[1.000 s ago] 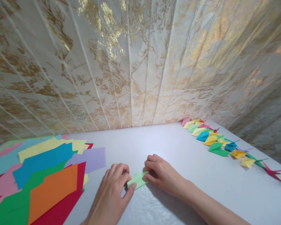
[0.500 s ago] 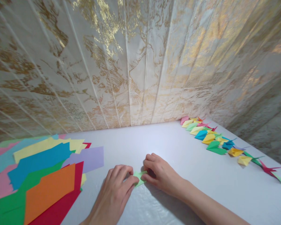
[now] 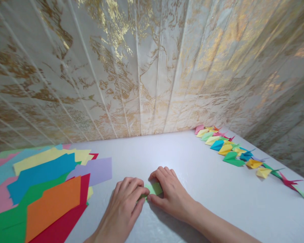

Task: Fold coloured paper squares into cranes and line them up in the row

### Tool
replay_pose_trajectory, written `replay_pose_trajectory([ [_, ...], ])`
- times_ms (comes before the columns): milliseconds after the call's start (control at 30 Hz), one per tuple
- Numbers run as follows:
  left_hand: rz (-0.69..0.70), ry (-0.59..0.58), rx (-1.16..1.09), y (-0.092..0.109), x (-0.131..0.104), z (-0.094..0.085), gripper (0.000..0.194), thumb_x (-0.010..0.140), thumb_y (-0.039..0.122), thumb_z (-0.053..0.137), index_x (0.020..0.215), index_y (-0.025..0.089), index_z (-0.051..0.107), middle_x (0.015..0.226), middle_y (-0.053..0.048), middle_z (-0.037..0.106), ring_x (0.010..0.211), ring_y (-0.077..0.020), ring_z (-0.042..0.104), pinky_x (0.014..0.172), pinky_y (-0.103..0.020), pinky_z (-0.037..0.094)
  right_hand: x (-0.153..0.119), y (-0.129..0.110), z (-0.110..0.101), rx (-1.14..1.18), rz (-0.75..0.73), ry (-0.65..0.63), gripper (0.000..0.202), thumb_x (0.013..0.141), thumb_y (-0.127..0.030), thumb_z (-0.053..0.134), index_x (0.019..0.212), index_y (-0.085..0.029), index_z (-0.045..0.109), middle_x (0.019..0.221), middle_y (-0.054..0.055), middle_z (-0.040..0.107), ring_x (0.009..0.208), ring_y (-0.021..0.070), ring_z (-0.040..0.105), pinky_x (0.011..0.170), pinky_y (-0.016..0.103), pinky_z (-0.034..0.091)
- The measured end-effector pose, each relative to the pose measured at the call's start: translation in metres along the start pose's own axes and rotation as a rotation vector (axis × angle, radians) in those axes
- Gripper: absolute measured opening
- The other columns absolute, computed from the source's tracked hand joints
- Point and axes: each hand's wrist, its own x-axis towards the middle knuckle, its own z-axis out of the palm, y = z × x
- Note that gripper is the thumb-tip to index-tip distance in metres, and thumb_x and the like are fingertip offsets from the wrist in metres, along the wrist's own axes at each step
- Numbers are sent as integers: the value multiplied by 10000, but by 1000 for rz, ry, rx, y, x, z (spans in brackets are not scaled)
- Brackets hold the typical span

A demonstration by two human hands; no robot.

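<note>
A small piece of light green folded paper [image 3: 154, 188] lies on the white table between my hands. My left hand [image 3: 128, 199] is closed at its left end, thumb and bent fingers together on the paper. From the right, my right hand [image 3: 168, 192] curves over the paper, its thumb at the near edge and its fingertips at the far edge. Parts of the paper are hidden under the fingers of both hands, so its exact folds do not show.
Overlapping coloured paper sheets, an orange sheet [image 3: 55, 202] among them, spread over the table's [image 3: 131, 152] left side. Rows of folded paper pieces, including a green one [image 3: 233, 159] and a red one [image 3: 288, 181], line the right edge. A gold-patterned curtain [image 3: 139, 84] hangs behind.
My right hand has shifted slightly left, its fingers reaching across the paper to the far edge. More of the green paper shows between the hands. My left hand has barely moved.
</note>
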Motion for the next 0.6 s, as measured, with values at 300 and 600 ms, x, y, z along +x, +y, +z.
replay_pose_trajectory([
  [300, -54, 10, -22, 2, 0, 1, 112, 927, 203, 589, 969, 277, 661, 1050, -11, 647, 1011, -229, 554, 848, -357, 457, 2, 2, 0, -12, -2, -11, 278, 791, -231, 728, 1010, -197, 561, 1052, 40, 613, 957, 238, 510, 847, 383, 363],
  [600, -119, -59, -55, -3, -5, -1, 319, 864, 84, 539, 1043, 315, 667, 1101, -1, 639, 1039, -233, 546, 873, -383, 465, 4, 17, -24, -9, -9, -139, 369, 809, -148, 743, 1131, -245, 592, 1106, 33, 584, 1019, 235, 495, 890, 379, 367],
])
